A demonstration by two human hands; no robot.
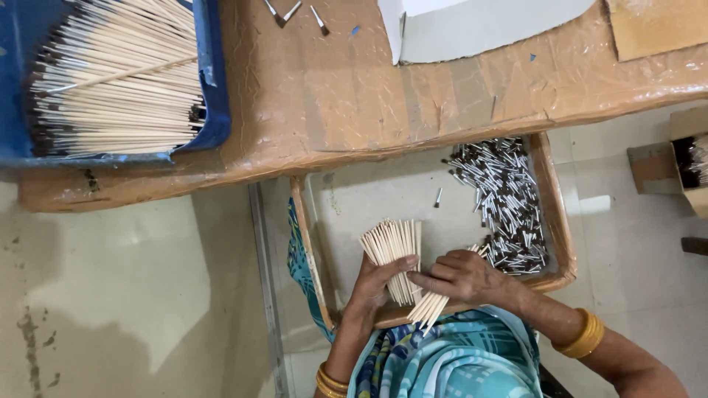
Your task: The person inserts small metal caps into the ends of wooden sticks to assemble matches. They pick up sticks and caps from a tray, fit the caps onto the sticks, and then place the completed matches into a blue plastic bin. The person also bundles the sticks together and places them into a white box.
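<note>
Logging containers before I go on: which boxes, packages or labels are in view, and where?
White box: top centre on the table, flap open, plain.
Brown carton: right edge on the floor, open, dark-tipped sticks inside.
Blue tray: top left, holds pale sticks.
No labels, signs or screens visible.

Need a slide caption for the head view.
Left hand and right hand grip a bundle of thin sticks over a tray.

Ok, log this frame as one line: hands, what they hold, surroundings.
left hand: holds stick bundle | right hand: on bundle, more sticks under it | tray: metal-tipped pieces | table: blue bin
</note>
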